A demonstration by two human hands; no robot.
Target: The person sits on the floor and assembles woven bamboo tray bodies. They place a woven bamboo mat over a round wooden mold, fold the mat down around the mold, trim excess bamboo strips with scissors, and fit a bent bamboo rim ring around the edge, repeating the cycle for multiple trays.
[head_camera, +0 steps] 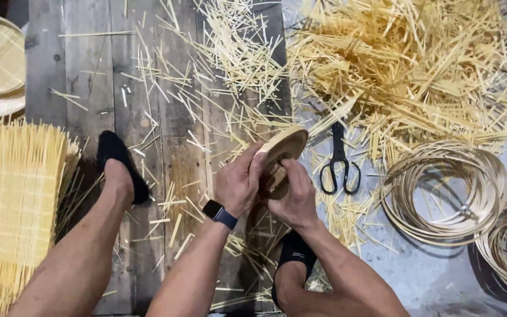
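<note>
Strewn plank floor (89,76); both hands (268,188) grip bamboo ring (283,149) edge

One head-worn camera looks steeply down, close above the dark wooden plank floor (89,88), forward past the knees.

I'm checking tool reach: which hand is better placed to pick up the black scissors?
Probably the right hand: the black scissors lie just beside it, while the left hand grips the round woven bamboo tray farther away.
</note>
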